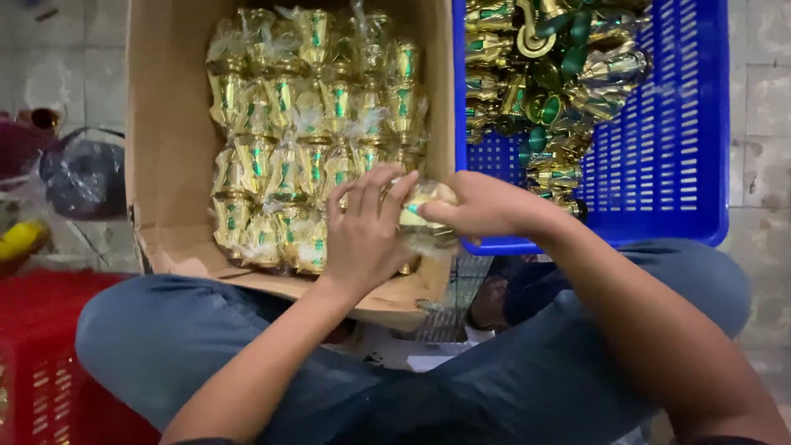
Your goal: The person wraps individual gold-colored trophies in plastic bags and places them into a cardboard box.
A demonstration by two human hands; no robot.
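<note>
Both hands closed on 1 gold goblet in clear plastic wrap [424, 216], held over near right corner of cardboard box [169, 140]. Left hand [364, 235] cupped on its left side, fingers spread upward; right hand [484, 206] pinching wrap from right w/ thumb and fingers. Box packed w/ wrapped gold-and-green goblets [317, 124], approx 4 rows, 4–5 per row, exact count unclear. Just right, touching box: 1 blue slotted plastic crate [676, 165] w/ loose pile of unwrapped gold-and-green goblets [552, 91], too tangled to count. 1 red crate [41, 363] at lower left.
</note>
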